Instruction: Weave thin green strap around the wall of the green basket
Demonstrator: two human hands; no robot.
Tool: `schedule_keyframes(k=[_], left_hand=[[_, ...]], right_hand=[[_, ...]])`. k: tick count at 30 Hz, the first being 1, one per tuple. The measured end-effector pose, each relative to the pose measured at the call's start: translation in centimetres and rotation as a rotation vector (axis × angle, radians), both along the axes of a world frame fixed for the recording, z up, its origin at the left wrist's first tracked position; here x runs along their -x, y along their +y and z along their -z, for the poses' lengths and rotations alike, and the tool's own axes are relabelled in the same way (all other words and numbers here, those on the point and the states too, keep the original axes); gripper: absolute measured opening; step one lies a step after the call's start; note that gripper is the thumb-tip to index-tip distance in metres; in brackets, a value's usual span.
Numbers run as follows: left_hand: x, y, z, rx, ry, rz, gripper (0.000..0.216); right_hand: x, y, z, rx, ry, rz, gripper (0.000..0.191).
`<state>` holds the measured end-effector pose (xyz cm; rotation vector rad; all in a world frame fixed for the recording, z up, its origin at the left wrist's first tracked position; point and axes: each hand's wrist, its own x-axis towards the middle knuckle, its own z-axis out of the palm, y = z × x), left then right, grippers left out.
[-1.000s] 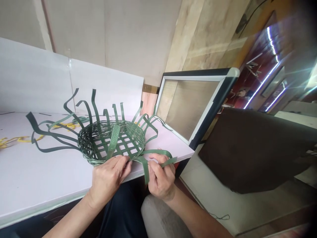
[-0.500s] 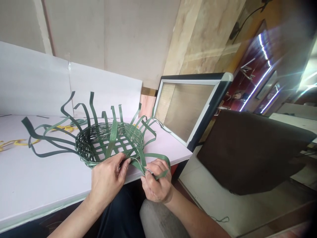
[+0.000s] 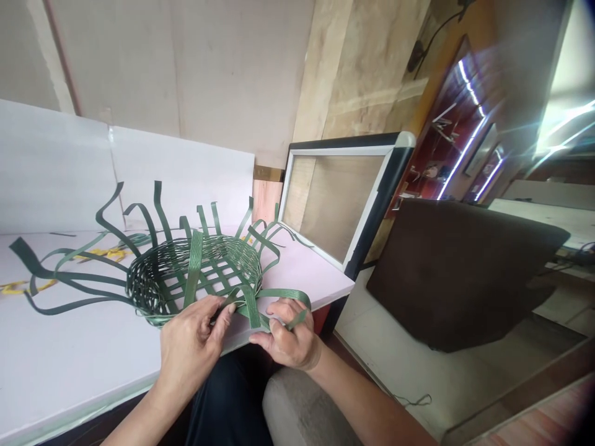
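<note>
A partly woven green basket (image 3: 143, 282) rests on the table near its front edge, with an open lattice bottom and tightly woven side. Loose flat green strips (image 3: 155, 201) stick up and out all around its rim. My left hand (image 3: 193, 337) pinches the near rim between thumb and fingers. Just right of it, my right hand (image 3: 290, 337) has its fingers curled at a green strip (image 3: 283, 293) that loops over the knuckles, its thumb pointing left. What lies inside the curled right fingers is partly hidden.
Yellow strands (image 3: 105, 254) lie on the white table (image 3: 60, 353) behind and left of the basket. A dark-edged frame (image 3: 372, 204) leans at the table's right end. Further right stands a large dark brown block-like piece (image 3: 465, 266). White panels (image 3: 186, 173) line the back.
The view has shifted, so the basket appears further left and lower. My right thumb has straightened out leftward from its earlier pinch on the thin strand. My left hand keeps its hold on the rim.
</note>
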<state>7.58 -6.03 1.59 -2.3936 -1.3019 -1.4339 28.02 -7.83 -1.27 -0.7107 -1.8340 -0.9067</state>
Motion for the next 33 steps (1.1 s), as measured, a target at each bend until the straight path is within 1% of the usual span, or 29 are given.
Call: schedule_keyframes(k=[2, 4, 8, 11, 13, 15, 17, 19, 20, 22, 24, 25, 27, 29, 31, 33], left_hand=[[0.0, 0.0, 0.0, 0.025, -0.027, 0.030, 0.034], [0.0, 0.0, 0.0, 0.058, -0.041, 0.048, 0.035], [0.3, -0.1, -0.1, 0.097, -0.048, 0.096, 0.037], [0.5, -0.3, -0.3, 0.128, -0.044, 0.161, 0.037], [0.5, -0.3, -0.3, 0.149, -0.048, 0.188, 0.036], [0.4, -0.3, -0.3, 0.159, -0.063, 0.179, 0.034], [0.2, -0.2, -0.1, 0.158, -0.079, 0.135, 0.033], [0.0, -0.2, 0.1, 0.144, -0.091, 0.085, 0.032], [-0.1, -0.1, 0.2, 0.134, -0.097, 0.066, 0.032], [-0.3, -0.1, 0.4, 0.107, -0.111, 0.056, 0.029], [-0.5, -0.1, 0.6, 0.078, -0.124, 0.067, 0.024], [-0.5, -0.1, 0.6, 0.065, -0.128, 0.075, 0.021], [-0.5, -0.1, 0.7, 0.045, -0.130, 0.088, 0.019], [-0.5, -0.1, 0.6, 0.027, -0.129, 0.099, 0.017], [-0.5, -0.2, 0.5, 0.015, -0.122, 0.110, 0.015], [-0.5, -0.2, 0.4, 0.011, -0.109, 0.116, 0.016]], right_hand=[[-0.6, 0.3, 0.1, 0.015, 0.003, 0.034, 0.018], [-1.1, 0.6, 0.1, 0.086, 0.039, 0.027, 0.020], [-1.4, 1.1, 0.2, 0.236, 0.102, -0.062, 0.030], [-1.6, 1.4, -0.1, 0.369, 0.186, -0.088, 0.037], [-1.7, 1.4, -0.5, 0.464, 0.252, -0.120, 0.037], [-1.7, 1.2, -1.0, 0.493, 0.284, -0.160, 0.031], [-1.6, 0.7, -1.5, 0.444, 0.262, -0.158, 0.022], [-1.3, -0.1, -2.0, 0.348, 0.192, -0.097, 0.011], [-1.0, -0.5, -2.1, 0.298, 0.149, -0.060, 0.014], [-0.5, -1.3, -2.3, 0.201, 0.077, -0.013, 0.032], [0.0, -1.8, -2.1, 0.126, 0.034, -0.024, 0.042], [0.1, -1.9, -2.0, 0.097, 0.021, -0.048, 0.042], [0.2, -1.7, -1.6, 0.046, 0.022, -0.111, 0.035], [0.1, -1.3, -1.1, 0.024, 0.068, -0.134, 0.022], [-0.1, -0.8, -0.8, 0.047, 0.116, -0.089, 0.011], [-0.2, -0.5, -0.7, 0.090, 0.123, 0.009, 0.014]])
